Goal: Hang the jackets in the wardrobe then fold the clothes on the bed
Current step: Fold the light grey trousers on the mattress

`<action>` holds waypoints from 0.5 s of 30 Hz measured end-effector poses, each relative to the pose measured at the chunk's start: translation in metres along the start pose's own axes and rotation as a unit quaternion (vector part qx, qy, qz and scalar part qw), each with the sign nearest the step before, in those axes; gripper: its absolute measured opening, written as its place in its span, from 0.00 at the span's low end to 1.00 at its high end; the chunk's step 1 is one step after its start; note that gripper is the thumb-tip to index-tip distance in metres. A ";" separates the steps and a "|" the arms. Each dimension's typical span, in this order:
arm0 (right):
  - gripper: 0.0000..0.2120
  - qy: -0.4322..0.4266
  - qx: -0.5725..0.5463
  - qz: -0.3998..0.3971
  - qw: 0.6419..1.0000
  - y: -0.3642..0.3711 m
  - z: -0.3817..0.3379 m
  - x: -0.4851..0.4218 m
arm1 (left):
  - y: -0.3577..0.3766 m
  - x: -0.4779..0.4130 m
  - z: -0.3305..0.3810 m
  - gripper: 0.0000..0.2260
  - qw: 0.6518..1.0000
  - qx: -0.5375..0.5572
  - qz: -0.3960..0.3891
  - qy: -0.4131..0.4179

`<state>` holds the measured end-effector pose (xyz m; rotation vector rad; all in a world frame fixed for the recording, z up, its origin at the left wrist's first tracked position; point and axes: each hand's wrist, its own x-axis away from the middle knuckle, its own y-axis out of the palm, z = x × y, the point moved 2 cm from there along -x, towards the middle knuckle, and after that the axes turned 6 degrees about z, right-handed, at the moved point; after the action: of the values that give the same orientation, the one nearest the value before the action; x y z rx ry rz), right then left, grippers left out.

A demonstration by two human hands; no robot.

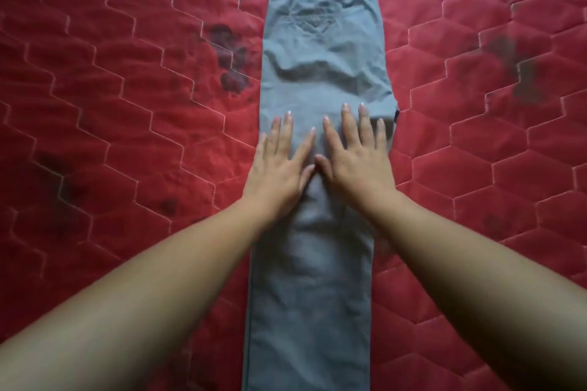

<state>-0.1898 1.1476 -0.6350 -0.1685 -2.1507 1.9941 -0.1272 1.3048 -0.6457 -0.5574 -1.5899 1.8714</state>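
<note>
Grey-blue cotton trousers (320,73), folded lengthwise, lie flat on red quilted mattress (111,89). Left hand (279,168) and right hand (355,159) press on them side by side. Fingers straight, spread wide.

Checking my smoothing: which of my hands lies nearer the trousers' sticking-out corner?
The right hand: its little finger lies beside the corner jutting from the trousers; the left hand rests at the opposite, straight edge.
</note>
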 end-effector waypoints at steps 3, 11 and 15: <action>0.36 0.010 0.018 -0.018 1.000 0.053 0.014 -0.001 | 0.049 -0.003 -0.012 0.30 0.999 -0.032 -0.025 0.012; 0.31 0.029 0.015 0.008 0.999 0.043 0.018 -0.013 | 0.039 -0.017 -0.015 0.28 1.000 -0.027 0.012 0.000; 0.28 0.023 0.005 0.101 0.995 0.021 0.031 -0.066 | 0.021 -0.075 -0.024 0.27 0.998 -0.022 0.062 -0.003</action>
<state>-0.1334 1.1047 -0.6628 -0.4430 -2.1719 2.0827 -0.0608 1.2686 -0.6761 -0.6847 -1.6373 1.9341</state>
